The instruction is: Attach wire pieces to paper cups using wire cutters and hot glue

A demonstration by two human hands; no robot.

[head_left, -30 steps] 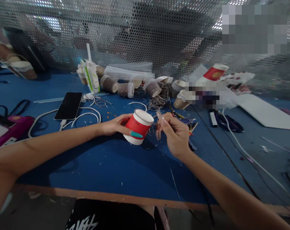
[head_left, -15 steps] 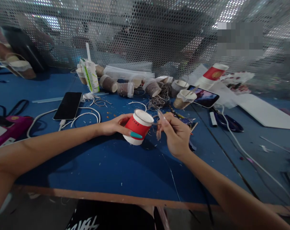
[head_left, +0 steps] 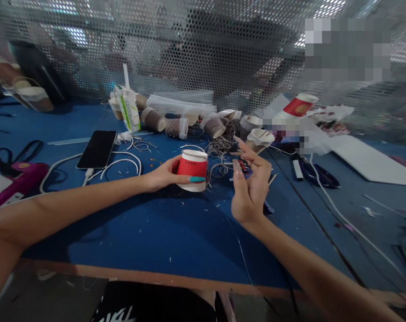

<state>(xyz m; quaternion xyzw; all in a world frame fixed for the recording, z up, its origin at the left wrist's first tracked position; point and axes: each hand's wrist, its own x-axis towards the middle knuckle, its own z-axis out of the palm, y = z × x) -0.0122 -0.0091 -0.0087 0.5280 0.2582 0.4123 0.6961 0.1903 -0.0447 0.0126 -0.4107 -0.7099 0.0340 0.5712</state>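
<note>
My left hand (head_left: 167, 175) is wrapped round a red and white paper cup (head_left: 192, 167), thumb across its front. Grey-brown cord (head_left: 223, 169) lies on the table close to the cup's right side; whether it is joined to the cup I cannot tell. My right hand (head_left: 251, 185) is raised to the right of the cup, apart from it, its fingers spread and nothing visible in them. Behind it stands a small cup with a white lining (head_left: 259, 137). A tangle of cord (head_left: 223, 143) lies beyond the cup.
Several cord-wrapped cups (head_left: 176, 127) lie along the back by a metal mesh screen (head_left: 203, 53). A phone (head_left: 97, 150) with a white cable and a magenta glue gun (head_left: 20, 181) are at left. Scissors (head_left: 320, 174) and a white board (head_left: 374, 158) lie at right.
My right hand has opened its pinch and moved slightly right, away from the cup. My left hand has turned the cup more upright and lifted it slightly away.
</note>
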